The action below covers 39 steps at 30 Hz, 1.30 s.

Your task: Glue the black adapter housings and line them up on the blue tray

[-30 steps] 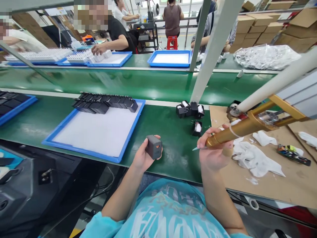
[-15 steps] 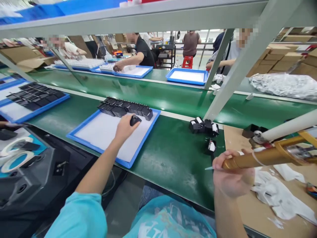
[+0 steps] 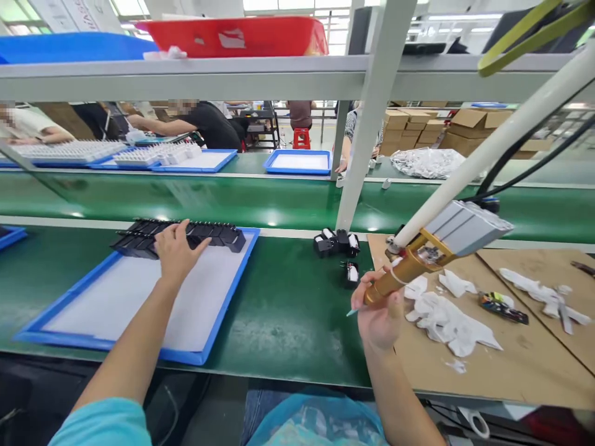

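Green bench (image 3: pixel 279 334) is leaving a passing lane between blue tray (image 3: pixel 230 294) and right hand (image 3: pixel 379 323). Black block row (image 3: pixel 222 236) plus left hand (image 3: pixel 175 257) are blocking the tray's far side. Loose blocks (image 3: pixel 343 240) and post (image 3: pixel 367 124) are obstructing far-middle; gold dispenser (image 3: pixel 391 284) is crowding the right.

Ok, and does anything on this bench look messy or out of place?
Mostly the cardboard beside the right hand: crumpled white wipes lie scattered across it, which looks untidy. One black box sits apart from a loose cluster of boxes, unlike the rows in the blue tray. I see no clear spill or damage.
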### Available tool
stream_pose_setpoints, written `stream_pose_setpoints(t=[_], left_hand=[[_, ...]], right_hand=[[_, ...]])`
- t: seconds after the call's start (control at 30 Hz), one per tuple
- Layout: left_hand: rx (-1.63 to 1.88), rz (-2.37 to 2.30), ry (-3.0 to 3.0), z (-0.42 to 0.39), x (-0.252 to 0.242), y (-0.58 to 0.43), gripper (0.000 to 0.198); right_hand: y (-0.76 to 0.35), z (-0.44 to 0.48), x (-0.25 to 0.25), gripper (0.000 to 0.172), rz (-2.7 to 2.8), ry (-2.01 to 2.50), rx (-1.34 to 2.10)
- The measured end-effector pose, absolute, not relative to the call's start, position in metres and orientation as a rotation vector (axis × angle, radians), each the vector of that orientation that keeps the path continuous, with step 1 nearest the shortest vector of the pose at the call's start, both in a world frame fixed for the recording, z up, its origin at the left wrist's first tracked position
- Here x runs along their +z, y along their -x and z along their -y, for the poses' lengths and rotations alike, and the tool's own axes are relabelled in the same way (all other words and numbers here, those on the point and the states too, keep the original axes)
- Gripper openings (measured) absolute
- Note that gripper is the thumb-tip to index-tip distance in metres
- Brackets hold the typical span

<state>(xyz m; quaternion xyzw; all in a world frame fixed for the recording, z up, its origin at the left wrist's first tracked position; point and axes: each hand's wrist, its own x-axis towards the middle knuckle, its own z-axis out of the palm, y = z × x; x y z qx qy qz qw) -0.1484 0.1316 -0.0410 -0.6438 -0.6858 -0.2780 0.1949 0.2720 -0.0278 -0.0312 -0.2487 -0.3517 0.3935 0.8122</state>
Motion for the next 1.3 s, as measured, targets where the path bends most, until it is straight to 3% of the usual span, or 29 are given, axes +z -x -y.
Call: stream_pose_setpoints(t=[0.13, 0.23, 0.4, 0.7, 0.97, 1.07, 1.3], left_hand=[[-0.861, 1.616, 2.444, -0.132, -0.027, 0.056, 0.047], [-0.791, 1.498, 2.943, -0.139, -0.036, -0.024, 0.057], [-0.733, 1.386, 3.149, -0.159, -0.06, -0.108, 0.063], [-0.671, 1.646, 3.0, -0.126, -0.051, -0.103, 0.029], [-0.679, 1.794, 3.064, -0.023, -0.03, -0.066, 0.023], [-0.701, 1.76, 3.132, 0.003, -0.037, -0.055, 0.026], [-0.944, 1.621, 2.87, 0.035, -0.065, -0.084, 0.065]], right_hand=[[-0.271, 0.029, -0.031, 0.031, 0.761, 0.526, 0.862], [-0.271, 0.028, -0.032, 0.027, 0.772, 0.537, 0.847], [-0.272, 0.025, -0.033, 0.027, 0.788, 0.568, 0.827], [-0.272, 0.028, -0.032, 0.028, 0.797, 0.579, 0.852], [-0.271, 0.033, -0.026, 0.027, 0.8, 0.581, 0.869], [-0.271, 0.032, -0.025, 0.026, 0.793, 0.579, 0.868], [-0.272, 0.032, -0.027, 0.028, 0.796, 0.596, 0.854]])
